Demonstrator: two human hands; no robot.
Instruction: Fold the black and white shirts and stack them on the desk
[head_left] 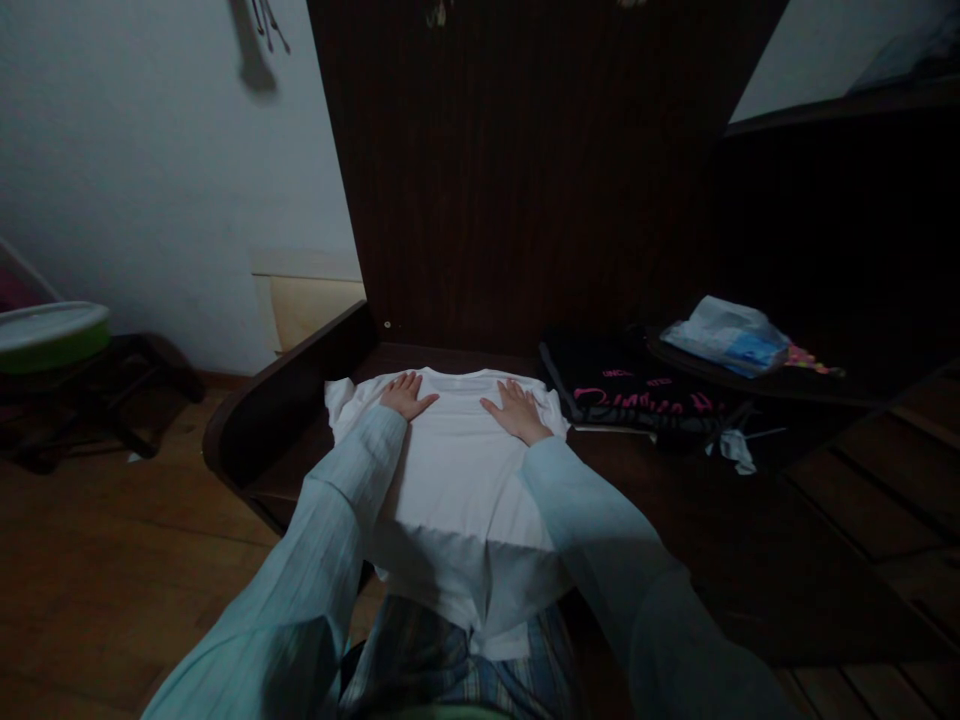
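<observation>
Both palms rest flat on a white shirt [450,470], fingers loosely spread.
The left hand [407,396] and right hand [517,410] lie near its far, collar end, thumbs turned inward, pinching nothing; neither is clearly nearer. The shirt lies beneath the fingers on a dark bench [289,455], its body running back toward the wearer, the lower end drooping over the front edge by the plaid-clad lap [420,650]. Folded dark clothing [600,385] bounds the right sleeve, contact unclear; a plastic packet [731,338] sits beyond; an upright panel [525,180] blocks the far side.
</observation>
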